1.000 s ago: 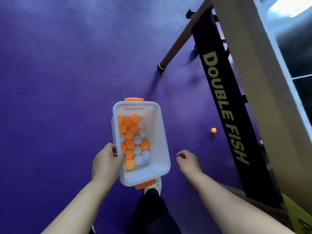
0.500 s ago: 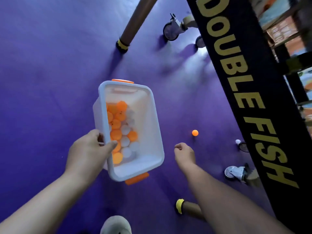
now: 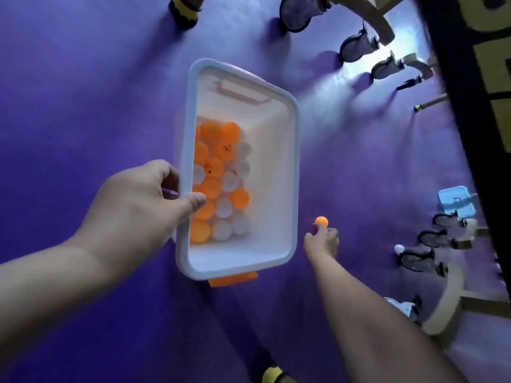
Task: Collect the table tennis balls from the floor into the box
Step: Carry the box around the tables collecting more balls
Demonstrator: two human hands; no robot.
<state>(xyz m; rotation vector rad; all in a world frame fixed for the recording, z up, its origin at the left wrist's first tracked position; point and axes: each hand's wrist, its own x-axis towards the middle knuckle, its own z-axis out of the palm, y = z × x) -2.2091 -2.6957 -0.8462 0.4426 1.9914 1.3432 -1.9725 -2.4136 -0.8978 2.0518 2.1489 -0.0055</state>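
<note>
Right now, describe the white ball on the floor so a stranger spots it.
Follow the black panel along the right edge down to the caster wheels. The white ball sits beside one wheel, the only white one outside the box.

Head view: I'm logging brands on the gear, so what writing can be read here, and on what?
Black panel: only cut-off pieces of big yellow letters at the picture's edge; no word reads.
Orange balls in the box: small dark stamps, too blurred to read.
Light blue case: dark mark, too small to read.
</note>
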